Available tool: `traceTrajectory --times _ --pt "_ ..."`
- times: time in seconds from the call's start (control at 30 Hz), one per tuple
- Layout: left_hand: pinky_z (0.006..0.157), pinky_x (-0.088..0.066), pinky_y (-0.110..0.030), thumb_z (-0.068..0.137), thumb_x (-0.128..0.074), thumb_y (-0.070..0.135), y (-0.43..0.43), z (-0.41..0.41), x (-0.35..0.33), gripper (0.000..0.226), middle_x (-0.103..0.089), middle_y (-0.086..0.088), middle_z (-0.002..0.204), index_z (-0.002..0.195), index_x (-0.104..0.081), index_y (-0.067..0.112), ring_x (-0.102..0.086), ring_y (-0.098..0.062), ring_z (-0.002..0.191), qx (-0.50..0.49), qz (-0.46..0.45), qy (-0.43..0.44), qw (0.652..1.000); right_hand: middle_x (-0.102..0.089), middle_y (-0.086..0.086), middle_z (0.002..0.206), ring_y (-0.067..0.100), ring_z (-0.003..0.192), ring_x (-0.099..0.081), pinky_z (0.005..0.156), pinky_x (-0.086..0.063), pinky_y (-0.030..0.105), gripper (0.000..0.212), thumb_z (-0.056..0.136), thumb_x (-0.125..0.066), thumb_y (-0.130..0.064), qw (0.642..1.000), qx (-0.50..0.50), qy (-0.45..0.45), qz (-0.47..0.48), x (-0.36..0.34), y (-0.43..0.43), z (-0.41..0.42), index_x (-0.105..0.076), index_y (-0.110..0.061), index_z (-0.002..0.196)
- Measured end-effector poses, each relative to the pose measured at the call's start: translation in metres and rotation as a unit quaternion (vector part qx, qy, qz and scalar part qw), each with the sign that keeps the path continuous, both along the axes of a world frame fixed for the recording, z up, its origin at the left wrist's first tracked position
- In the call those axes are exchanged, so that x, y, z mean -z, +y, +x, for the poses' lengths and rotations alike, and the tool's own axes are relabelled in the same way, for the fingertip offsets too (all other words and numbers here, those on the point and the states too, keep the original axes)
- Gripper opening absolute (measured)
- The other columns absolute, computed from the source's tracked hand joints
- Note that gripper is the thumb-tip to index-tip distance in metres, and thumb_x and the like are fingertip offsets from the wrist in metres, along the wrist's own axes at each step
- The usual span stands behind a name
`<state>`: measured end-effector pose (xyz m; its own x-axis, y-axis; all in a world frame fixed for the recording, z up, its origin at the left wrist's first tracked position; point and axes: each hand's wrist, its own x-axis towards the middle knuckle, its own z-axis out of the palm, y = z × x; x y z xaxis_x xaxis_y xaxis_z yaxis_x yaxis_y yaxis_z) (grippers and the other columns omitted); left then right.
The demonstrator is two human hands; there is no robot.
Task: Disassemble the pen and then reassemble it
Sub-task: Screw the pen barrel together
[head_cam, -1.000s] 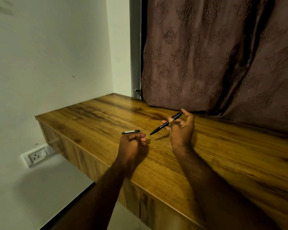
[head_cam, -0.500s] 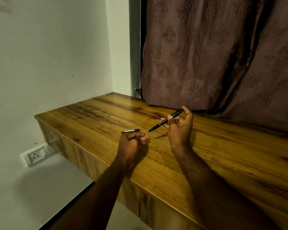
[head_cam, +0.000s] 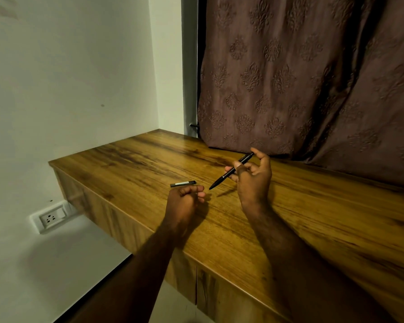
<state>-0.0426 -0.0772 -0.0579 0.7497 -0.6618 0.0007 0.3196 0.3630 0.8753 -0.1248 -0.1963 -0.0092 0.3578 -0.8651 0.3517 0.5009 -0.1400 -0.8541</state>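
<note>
A: Start at the far left. What's there?

B: A white wall, with a white power socket (head_cam: 52, 217) set low on it, below the level of the desk top. Then the wooden desk (head_cam: 131, 159) begins, its corner pointing toward the wall.

A: And on the desk?

B: A short dark pen cap (head_cam: 182, 183) with a pale label on it lies flat on the wood, roughly level with the desk's near edge. Just on the near side of it is the left hand (head_cam: 184, 201).

A: Is that hand holding the cap?

B: No. The left hand is curled into a loose fist with nothing visible inside it, the fingers (head_cam: 193, 189) bent in just beside the cap. Whether a fingertip touches the cap, I cannot tell.

A: Further right?

B: The right hand (head_cam: 254, 180) is raised above the desk and grips the black pen (head_cam: 231, 171). The pen sits slanted, its pointed tip down and to the left toward the cap, its back end up by the thumb. It casts a thin shadow on the wood below the tip.

A: Behind all that?

B: A brownish curtain (head_cam: 301, 78) with an embossed pattern hangs down to the desk's back edge.
</note>
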Motion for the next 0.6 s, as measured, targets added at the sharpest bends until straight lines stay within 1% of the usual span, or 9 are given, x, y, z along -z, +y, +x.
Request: traceTrajectory --times 0.07,0.17,0.3,0.37,0.43,0.5,0.53,0.57,0.6 --pt "0.041 -0.042 -0.019 0.089 -0.041 -0.011 0.000 -0.001 -0.003 0.021 -0.056 -0.008 0.069 0.089 -0.060 -0.001 -0.052 -0.010 0.054 -0.004 -0.002 0.006 1.000 -0.065 0.020 0.094 0.028 0.079 -0.073 0.072 -0.061 0.038 0.051 0.089 -0.058 0.004 1.000 0.000 -0.005 -0.006 -0.001 0.001 0.000 -0.043 -0.021 0.131" --pt "0.042 -0.044 -0.018 0.089 -0.042 -0.012 0.002 -0.005 -0.004 0.020 -0.058 -0.008 0.068 0.098 -0.060 -0.008 -0.054 -0.009 0.054 -0.024 0.016 -0.032 0.999 -0.067 0.020 0.093 0.022 0.075 -0.073 0.068 -0.061 0.034 0.049 0.089 -0.058 0.005 1.000 0.010 0.008 -0.011 -0.001 0.003 -0.001 -0.045 -0.020 0.129" --pt "0.047 -0.047 -0.019 0.089 -0.043 -0.012 0.002 -0.003 -0.003 0.022 -0.062 -0.007 0.068 0.096 -0.063 -0.007 -0.056 -0.010 0.057 -0.052 0.049 -0.051 0.996 -0.067 0.016 0.089 0.022 0.073 -0.072 0.068 -0.060 0.033 0.051 0.089 -0.057 0.006 1.000 0.002 -0.005 0.001 -0.004 0.003 -0.003 -0.043 -0.017 0.131" --pt "0.050 -0.046 -0.022 0.087 -0.044 -0.012 0.002 -0.002 -0.003 0.024 -0.062 -0.010 0.073 0.094 -0.065 -0.004 -0.056 -0.012 0.060 -0.057 0.055 -0.047 0.996 -0.066 0.011 0.091 0.019 0.071 -0.070 0.069 -0.059 0.031 0.054 0.090 -0.054 0.006 0.999 -0.018 -0.009 0.026 -0.006 0.004 -0.002 -0.037 -0.018 0.136" --pt "0.048 -0.045 -0.022 0.086 -0.042 -0.013 0.001 -0.001 -0.002 0.025 -0.061 -0.010 0.072 0.091 -0.065 -0.004 -0.056 -0.013 0.060 -0.063 0.056 -0.029 0.996 -0.063 0.008 0.088 0.015 0.065 -0.063 0.064 -0.055 0.029 0.047 0.093 -0.047 0.005 0.995 -0.042 -0.022 0.091 -0.009 0.004 0.000 -0.039 -0.016 0.134" --pt "0.045 -0.044 -0.022 0.086 -0.041 -0.014 -0.002 0.000 0.000 0.027 -0.060 -0.010 0.071 0.091 -0.065 -0.003 -0.054 -0.013 0.058 -0.056 0.045 -0.002 0.997 -0.052 0.005 0.077 0.013 0.058 -0.048 0.055 -0.044 0.028 0.031 0.094 -0.038 0.001 0.980 -0.068 -0.060 0.178 -0.014 0.000 0.000 -0.053 -0.009 0.120" --pt "0.045 -0.043 -0.022 0.086 -0.040 -0.014 -0.003 0.001 0.001 0.028 -0.058 -0.010 0.073 0.090 -0.065 -0.002 -0.053 -0.013 0.059 -0.048 0.032 0.012 0.998 -0.047 0.003 0.071 0.012 0.056 -0.042 0.052 -0.037 0.027 0.026 0.095 -0.036 -0.006 0.971 -0.079 -0.074 0.212 -0.017 -0.003 -0.002 -0.058 -0.007 0.109" --pt "0.045 -0.043 -0.022 0.086 -0.040 -0.014 -0.003 0.002 0.001 0.028 -0.058 -0.010 0.074 0.089 -0.064 -0.001 -0.053 -0.013 0.059 -0.045 0.025 0.026 0.998 -0.043 0.001 0.066 0.012 0.053 -0.037 0.051 -0.031 0.027 0.027 0.096 -0.035 -0.017 0.964 -0.090 -0.085 0.237 -0.021 -0.005 -0.003 -0.060 -0.007 0.097" --pt "0.044 -0.042 -0.021 0.087 -0.039 -0.014 -0.003 0.002 0.000 0.027 -0.057 -0.010 0.074 0.089 -0.063 -0.001 -0.053 -0.012 0.058 -0.043 0.020 0.034 0.998 -0.041 0.001 0.062 0.012 0.050 -0.033 0.050 -0.027 0.026 0.036 0.097 -0.034 -0.030 0.958 -0.100 -0.094 0.252 -0.027 -0.007 -0.005 -0.059 -0.009 0.084"
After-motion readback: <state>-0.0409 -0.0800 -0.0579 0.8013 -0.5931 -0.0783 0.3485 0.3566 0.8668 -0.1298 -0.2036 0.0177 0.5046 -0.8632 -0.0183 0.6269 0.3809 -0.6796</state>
